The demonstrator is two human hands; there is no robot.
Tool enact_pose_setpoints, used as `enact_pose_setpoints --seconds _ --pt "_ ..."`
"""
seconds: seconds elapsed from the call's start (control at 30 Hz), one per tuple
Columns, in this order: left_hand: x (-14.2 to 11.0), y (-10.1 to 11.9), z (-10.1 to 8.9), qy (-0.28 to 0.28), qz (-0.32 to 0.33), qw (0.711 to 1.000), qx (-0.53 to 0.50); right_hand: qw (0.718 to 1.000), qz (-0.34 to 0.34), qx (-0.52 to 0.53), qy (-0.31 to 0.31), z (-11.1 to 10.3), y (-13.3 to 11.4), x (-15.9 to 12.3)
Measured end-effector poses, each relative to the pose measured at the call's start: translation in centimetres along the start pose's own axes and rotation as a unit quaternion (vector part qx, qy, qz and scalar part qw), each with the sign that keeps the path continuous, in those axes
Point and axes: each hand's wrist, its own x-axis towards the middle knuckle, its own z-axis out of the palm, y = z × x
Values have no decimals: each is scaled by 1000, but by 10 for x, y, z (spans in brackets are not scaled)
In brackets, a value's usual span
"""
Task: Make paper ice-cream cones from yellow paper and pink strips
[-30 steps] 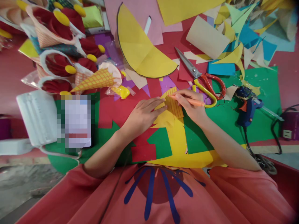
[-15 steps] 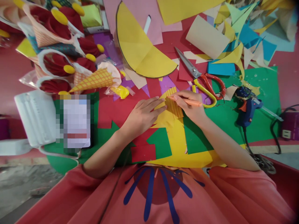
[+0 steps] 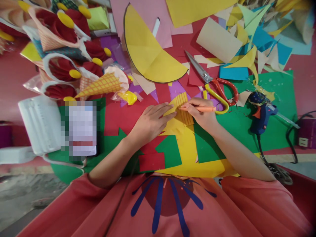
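My left hand [image 3: 154, 121] lies flat with its fingers stretched out over the left part of a yellow paper piece [image 3: 174, 123]. Orange stripes run across the right side of that paper. Between the fingers of my right hand [image 3: 201, 115] is an orange marker [image 3: 203, 108], its tip down on the striped area. Just beyond my right hand lie large scissors [image 3: 204, 75] with one red and one yellow handle, blades pointing away to the left. A yellow half-round paper [image 3: 148, 49] with a dark curved edge rests farther back.
Paper cones with red filling [image 3: 59, 29] crowd the back left, near a yellow checked cone [image 3: 103, 84]. A phone [image 3: 82, 128] and a white device [image 3: 40, 125] are at left. A blue glue gun [image 3: 263, 118] is at right. Paper scraps [image 3: 254, 19] pile up at back right.
The marker tip in my right hand has moved slightly toward me and to the right on the striped paper. My left hand stays in place.
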Motion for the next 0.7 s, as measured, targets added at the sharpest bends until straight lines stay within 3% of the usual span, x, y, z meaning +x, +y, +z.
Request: enact_pose_setpoints --seconds 0.23,0.43,0.7 --pt "-1 -1 1 10 15 1000 -2 999 18 36 -4 -1 -1 0" --pt "1 2 -5 28 43 999 -1 996 9 46 72 -3 -3 -5" --pt "1 -1 -3 -5 22 999 41 997 43 58 33 -1 0 -2"
